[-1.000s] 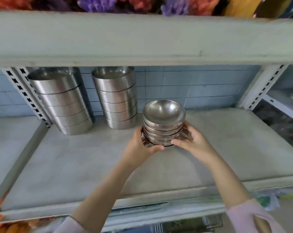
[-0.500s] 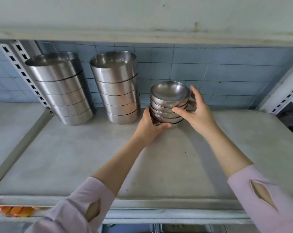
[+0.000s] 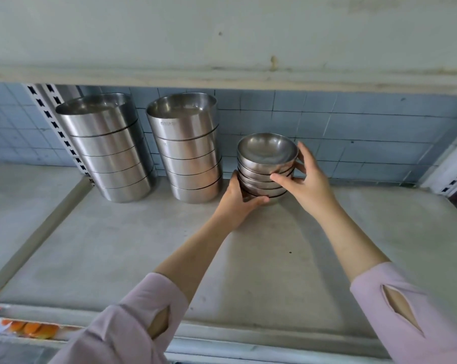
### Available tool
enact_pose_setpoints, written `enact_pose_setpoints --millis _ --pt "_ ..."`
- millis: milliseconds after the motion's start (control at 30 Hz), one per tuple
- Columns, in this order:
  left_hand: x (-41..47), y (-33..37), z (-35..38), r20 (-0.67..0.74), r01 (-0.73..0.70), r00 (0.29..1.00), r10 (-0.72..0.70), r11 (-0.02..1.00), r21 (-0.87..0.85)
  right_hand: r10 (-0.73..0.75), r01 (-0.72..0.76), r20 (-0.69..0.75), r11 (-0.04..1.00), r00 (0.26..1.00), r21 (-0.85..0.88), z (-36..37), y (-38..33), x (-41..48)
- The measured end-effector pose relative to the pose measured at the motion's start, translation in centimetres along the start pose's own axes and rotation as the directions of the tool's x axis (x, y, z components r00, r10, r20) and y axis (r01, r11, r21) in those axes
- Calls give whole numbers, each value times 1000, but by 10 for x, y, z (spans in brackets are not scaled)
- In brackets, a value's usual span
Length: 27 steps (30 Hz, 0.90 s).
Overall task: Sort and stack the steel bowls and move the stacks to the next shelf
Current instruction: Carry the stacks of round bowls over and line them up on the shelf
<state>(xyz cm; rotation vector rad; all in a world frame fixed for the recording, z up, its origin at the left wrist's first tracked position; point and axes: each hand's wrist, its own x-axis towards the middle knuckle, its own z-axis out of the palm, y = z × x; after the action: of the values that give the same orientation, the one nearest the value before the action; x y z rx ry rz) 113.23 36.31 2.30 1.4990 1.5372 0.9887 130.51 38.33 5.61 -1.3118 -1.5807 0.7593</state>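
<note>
nearest the viewer, two pink sleeves enter from the bottom edge, the left sleeve [image 3: 132, 324] and the right sleeve [image 3: 405, 306], each with a slit opening showing the arm beneath. at the near left, below the shelf lip, orange items [image 3: 30, 329] are partly visible; their kind cannot be told. the grey shelf [image 3: 143, 258] runs from the near lip to the far wall. both forearms reach across it toward the far centre. the left hand [image 3: 237, 203] grips the low left side of the stack of small steel bowls [image 3: 266, 164], thumb curled across the bottom bowl. the right hand [image 3: 308, 179] holds the right side higher up, its fingers [image 3: 303, 151] spread wide around the rims and the thumb pressed on the front. the stack stands upright at the far centre of the shelf, close to the wall; whether its base touches the shelf cannot be confirmed. just left of it stands a stack of deep steel bowls [image 3: 193, 153], five high, and further left a second such stack [image 3: 111, 153], beside a perforated upright [image 3: 62, 137]. blue wall tiles [image 3: 353, 132] lie behind. the upper shelf [image 3: 222, 35] spans the top.
</note>
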Motion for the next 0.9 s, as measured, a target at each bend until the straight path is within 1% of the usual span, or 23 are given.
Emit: enact_pose_setpoints --millis 100,200,267,300,367,433,567,633,733,800,900 --pt "-8 0 -4 9 39 999 -40 998 41 28 -29 -29 1000 999 -6 -4 -9 -13" --pt "-35 1 -21 55 22 998 -26 997 80 -13 12 -83 1000 996 -15 -4 -27 -40" --pt "-65 -3 -44 49 -32 998 28 996 84 -82 75 -93 994 992 -76 2 -44 -64" --pt "-83 -7 -59 34 -68 997 65 991 113 -127 117 -87 987 988 -112 8 -53 -77" --pt "-120 -19 -99 3 -131 991 133 971 199 -230 215 -66 960 971 -181 28 -72 -104" --pt "-160 -35 -150 -49 -149 984 173 938 314 -326 310 -22 916 945 -254 59 -93 -131" --pt "-249 -81 -261 -178 -53 968 175 840 539 -430 442 115 826 895 -350 151 -131 -188" --pt "-296 -106 -315 -268 30 950 160 808 588 -454 485 172 806 874 -339 204 -150 -217" --pt "-367 -138 -387 -412 169 904 113 792 587 -490 533 212 802 846 -271 282 -183 -257" --pt "-408 -160 -426 -490 217 865 112 796 565 -515 563 240 794 823 -227 330 -208 -277" --pt "-458 -187 -474 -560 277 822 101 788 550 -544 614 316 766 777 -191 395 -247 -299"
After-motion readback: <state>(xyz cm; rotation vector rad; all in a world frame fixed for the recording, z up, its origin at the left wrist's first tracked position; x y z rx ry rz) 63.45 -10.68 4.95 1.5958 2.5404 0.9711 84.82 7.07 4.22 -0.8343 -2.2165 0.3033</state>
